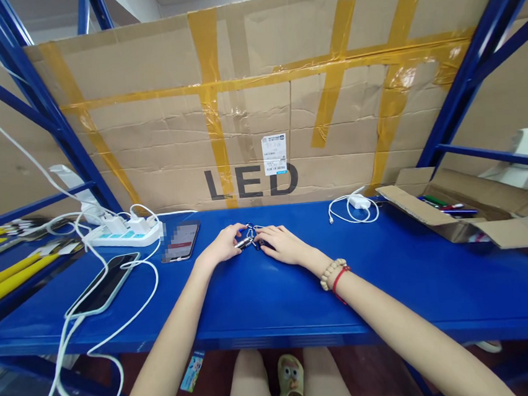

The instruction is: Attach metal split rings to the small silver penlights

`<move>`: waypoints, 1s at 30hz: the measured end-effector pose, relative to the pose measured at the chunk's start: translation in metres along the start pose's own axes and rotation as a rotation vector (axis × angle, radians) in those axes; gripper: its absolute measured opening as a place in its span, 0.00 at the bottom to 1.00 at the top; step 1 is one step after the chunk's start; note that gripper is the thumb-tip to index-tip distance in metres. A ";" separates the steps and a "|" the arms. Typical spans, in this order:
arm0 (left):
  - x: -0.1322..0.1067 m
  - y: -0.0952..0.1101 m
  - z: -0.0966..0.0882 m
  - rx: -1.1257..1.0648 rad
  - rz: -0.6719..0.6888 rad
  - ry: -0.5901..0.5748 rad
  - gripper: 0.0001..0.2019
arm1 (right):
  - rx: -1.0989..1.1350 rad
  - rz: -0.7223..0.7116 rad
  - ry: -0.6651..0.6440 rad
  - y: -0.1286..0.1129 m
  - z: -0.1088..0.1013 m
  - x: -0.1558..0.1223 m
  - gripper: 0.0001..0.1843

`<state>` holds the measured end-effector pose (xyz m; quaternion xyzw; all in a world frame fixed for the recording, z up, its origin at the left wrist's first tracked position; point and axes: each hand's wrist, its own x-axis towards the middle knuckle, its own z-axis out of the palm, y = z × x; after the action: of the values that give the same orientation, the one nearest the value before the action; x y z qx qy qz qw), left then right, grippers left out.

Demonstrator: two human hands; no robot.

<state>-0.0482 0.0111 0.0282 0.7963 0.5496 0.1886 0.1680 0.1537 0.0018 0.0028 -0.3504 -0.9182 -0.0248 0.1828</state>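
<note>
On the blue table (273, 296), just right of a dark phone (185, 244), some small shiny metal pieces (250, 236) lay between my left hand (225, 242) and right hand (281, 244). My fingers were half curled, touching them from both sides; I couldn't tell whether either hand gripped them

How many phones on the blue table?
2: a dark-screened phone in a pale case at left on the blue table, and a dark-edged phone with a lit screen between it and the left hand. The open brown cardboard box could hide more.
</note>
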 end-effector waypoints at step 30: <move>0.008 0.006 0.030 0.237 -0.068 0.377 0.19 | -0.054 0.232 -0.071 -0.008 -0.020 0.001 0.16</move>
<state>-0.0260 0.0147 0.0055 0.7422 0.6162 0.2622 -0.0263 0.1545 -0.0068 0.0224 -0.4596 -0.8765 -0.0158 0.1423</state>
